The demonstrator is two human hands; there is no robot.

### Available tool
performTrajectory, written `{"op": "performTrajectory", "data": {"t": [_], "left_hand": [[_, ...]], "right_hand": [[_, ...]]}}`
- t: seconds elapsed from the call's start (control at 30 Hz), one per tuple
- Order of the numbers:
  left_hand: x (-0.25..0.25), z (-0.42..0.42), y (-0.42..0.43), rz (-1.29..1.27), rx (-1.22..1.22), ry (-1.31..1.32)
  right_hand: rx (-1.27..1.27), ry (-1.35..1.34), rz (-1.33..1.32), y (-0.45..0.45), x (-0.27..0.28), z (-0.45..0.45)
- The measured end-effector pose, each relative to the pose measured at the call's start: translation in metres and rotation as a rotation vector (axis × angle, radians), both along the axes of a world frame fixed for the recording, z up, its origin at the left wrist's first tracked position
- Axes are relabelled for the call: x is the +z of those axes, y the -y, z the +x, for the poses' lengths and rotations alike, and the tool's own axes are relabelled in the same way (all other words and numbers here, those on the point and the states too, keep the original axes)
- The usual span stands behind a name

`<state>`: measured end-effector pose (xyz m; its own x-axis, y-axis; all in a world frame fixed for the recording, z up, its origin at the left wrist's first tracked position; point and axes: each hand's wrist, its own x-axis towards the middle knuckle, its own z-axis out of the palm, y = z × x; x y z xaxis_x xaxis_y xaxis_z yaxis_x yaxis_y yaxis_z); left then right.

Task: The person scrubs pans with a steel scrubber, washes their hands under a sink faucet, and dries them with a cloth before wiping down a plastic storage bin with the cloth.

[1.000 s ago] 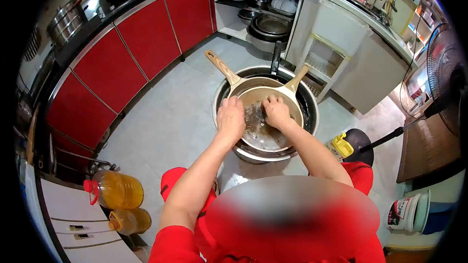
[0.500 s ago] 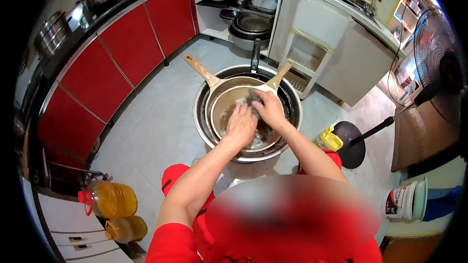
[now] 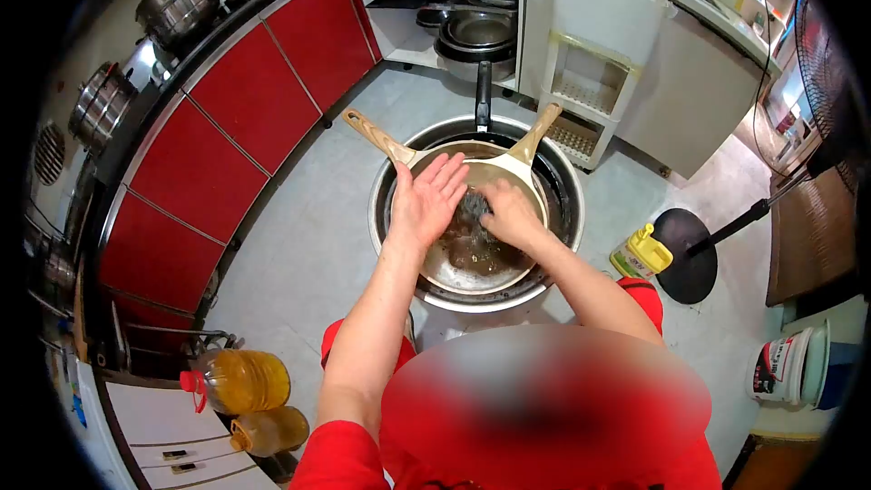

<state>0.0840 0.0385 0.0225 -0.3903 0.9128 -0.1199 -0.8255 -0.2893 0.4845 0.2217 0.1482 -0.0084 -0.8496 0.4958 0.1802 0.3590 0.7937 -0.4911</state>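
My left hand (image 3: pixel 426 200) is held palm up with its fingers stretched out, over the left side of a cream pan (image 3: pixel 454 279). Murky, sudsy water lies in that pan. Inside it, my right hand (image 3: pixel 512 216) grips a grey steel wool scrubber (image 3: pixel 474 205). The cream pan rests in a second pan with a wood-look handle (image 3: pixel 376 134) pointing to the far left; its own wood-look handle (image 3: pixel 535 133) points to the far right. Beneath them is a dark pan with a black handle (image 3: pixel 484 95). All sit in a large metal basin (image 3: pixel 578 218) on the floor.
Red cabinets (image 3: pixel 213 109) curve along the left. A white plastic rack (image 3: pixel 594 54) stands behind the basin. On the right are a yellow jug (image 3: pixel 642 252) and a fan base (image 3: pixel 687 259). Oil bottles (image 3: pixel 245 381) stand at lower left, a white bucket (image 3: pixel 782 367) at lower right.
My left hand has lifted away from the scrubber and turned palm up, fingers straightened. My right hand keeps the scrubber in the pan. The whole view has shifted slightly.
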Motion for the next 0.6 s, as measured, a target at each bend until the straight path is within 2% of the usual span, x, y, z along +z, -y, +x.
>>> {"op": "performTrajectory", "data": {"t": [0.03,0.1,0.13,0.17,0.2,0.23,0.27,0.3,0.33,0.37,0.4,0.43,0.47,0.5,0.57,0.6], "left_hand": [[-0.004,-0.003,0.0,-0.004,-0.001,-0.002],[-0.011,-0.008,-0.004,-0.057,0.097,-0.071],[-0.012,-0.004,-0.007,-0.158,0.149,-0.125],[-0.014,0.001,-0.008,-0.157,0.137,-0.123],[-0.019,0.007,-0.007,-0.169,0.177,-0.269],[-0.024,0.015,-0.009,-0.176,0.207,-0.413],[-0.04,0.017,-0.017,-0.123,0.178,-0.274],[-0.039,0.024,-0.015,-0.131,0.209,-0.353],[-0.041,0.028,-0.021,-0.19,0.271,-0.231],[-0.025,0.046,-0.018,-0.147,0.214,-0.13],[-0.012,0.059,-0.017,-0.217,0.154,-0.116],[-0.016,0.07,-0.017,-0.181,0.174,-0.193],[-0.017,0.074,-0.018,-0.281,0.232,-0.325],[-0.01,0.085,-0.016,-0.24,0.223,-0.393],[-0.021,0.076,-0.02,-0.238,0.229,-0.447],[-0.023,0.07,-0.023,-0.241,0.22,-0.417]], "right_hand": [[-0.001,-0.002,-0.004,0.003,0.012,0.003],[-0.018,-0.327,-0.172,0.007,0.028,0.007],[-0.005,-0.409,-0.244,0.012,0.028,0.005],[-0.021,-0.434,-0.235,0.022,0.028,0.004],[0.006,-0.503,-0.321,0.034,0.031,0.002],[0.071,-0.508,-0.319,0.043,0.026,-0.002],[-0.007,-0.474,-0.145,0.056,0.008,-0.013],[0.012,-0.445,-0.238,0.053,0.006,-0.015],[0.0,-0.411,-0.292,0.047,0.004,-0.017],[-0.074,-0.464,-0.229,0.044,0.006,-0.021],[-0.149,-0.477,-0.197,0.04,0.006,-0.021],[-0.201,-0.364,-0.279,0.032,0.006,-0.027],[-0.241,-0.38,-0.357,0.029,0.005,-0.031],[-0.251,-0.365,-0.444,0.03,0.016,-0.023],[-0.243,-0.393,-0.604,0.024,0.016,-0.022],[-0.26,-0.4,-0.605,0.022,0.0,-0.041]]}}
